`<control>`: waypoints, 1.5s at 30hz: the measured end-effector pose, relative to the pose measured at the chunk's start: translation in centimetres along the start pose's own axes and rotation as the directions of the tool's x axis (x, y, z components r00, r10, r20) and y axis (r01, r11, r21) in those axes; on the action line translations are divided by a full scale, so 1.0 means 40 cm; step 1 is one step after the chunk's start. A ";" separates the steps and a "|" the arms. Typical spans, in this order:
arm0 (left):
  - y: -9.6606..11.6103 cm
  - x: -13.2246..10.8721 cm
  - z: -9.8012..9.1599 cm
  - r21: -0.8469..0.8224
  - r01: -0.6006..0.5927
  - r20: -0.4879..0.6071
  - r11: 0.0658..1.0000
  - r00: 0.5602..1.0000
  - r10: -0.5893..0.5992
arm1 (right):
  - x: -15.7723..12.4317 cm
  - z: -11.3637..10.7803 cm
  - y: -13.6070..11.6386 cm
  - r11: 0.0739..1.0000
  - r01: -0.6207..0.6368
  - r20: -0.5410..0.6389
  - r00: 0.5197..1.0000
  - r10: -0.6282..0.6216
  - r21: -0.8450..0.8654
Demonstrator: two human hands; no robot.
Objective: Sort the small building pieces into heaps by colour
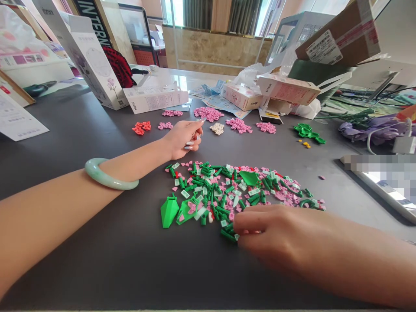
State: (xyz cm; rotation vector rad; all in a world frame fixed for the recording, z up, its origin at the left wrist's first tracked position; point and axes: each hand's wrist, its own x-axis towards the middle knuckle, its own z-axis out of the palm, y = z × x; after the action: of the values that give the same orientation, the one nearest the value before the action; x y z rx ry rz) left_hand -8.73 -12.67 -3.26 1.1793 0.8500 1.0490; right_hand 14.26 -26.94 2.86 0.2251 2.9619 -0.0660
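My left hand (184,139), a pale green bangle (112,178) on its forearm, hovers between the sorted groups and the mixed pile. Its fingers are curled and pinched; anything between them is too small to name. My right hand (282,236) reaches into the near edge of a mixed pile of small green, pink, red and whitish building pieces (224,190). Those fingertips are pressed together, hiding whatever they grip. Bright green leaf pieces (169,211) lie at the pile's left. Beyond my left hand are a large pink group (208,113), cream pieces (217,128) and red-orange pieces (141,127).
More pink groups (238,125) and green pieces (307,131) lie farther right, by a few yellow bits (304,143). Boxes (156,99) and opened cartons (287,88) line the back. A tablet-like device (383,186) and purple flowers (364,130) lie at right.
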 end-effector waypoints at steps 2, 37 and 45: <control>0.000 0.000 0.000 -0.001 -0.004 0.003 1.000 1.000 0.004 | 0.001 0.005 0.001 0.997 -0.048 0.024 0.999 0.046 0.063; 0.007 -0.003 0.009 -0.007 0.015 -0.023 1.000 1.000 -0.015 | -0.010 -0.015 0.052 0.840 -0.324 -0.036 0.926 0.376 0.436; 0.002 -0.002 0.002 -0.009 0.015 -0.007 1.000 1.000 -0.015 | 0.046 -0.023 0.128 0.842 -0.167 -0.175 0.940 0.294 0.513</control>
State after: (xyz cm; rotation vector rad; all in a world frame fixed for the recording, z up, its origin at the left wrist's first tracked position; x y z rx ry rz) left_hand -8.71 -12.76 -3.16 1.1606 0.8576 1.0438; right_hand 13.08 -21.58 3.28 0.7068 3.0727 -0.8274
